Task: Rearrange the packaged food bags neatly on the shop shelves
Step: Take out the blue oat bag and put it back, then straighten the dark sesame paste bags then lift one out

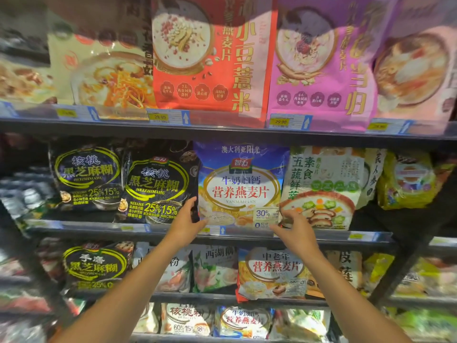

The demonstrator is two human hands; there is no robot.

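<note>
Standing upright on the middle shelf [333,235], the blue oatmeal bag [241,184] faces forward, squeezed between its neighbours. The left grip [186,220] pinches its lower left corner, thumb on the front; the right grip [295,230] curls round its lower right corner. Touching its left side is a leaning black sesame bag [158,184]; touching its right side, a white vegetable-oat bag [324,186]. The step in hand looks like squaring this bag in its row. Next comes an even two-sided nudge, without dragging either neighbour askew.
</note>
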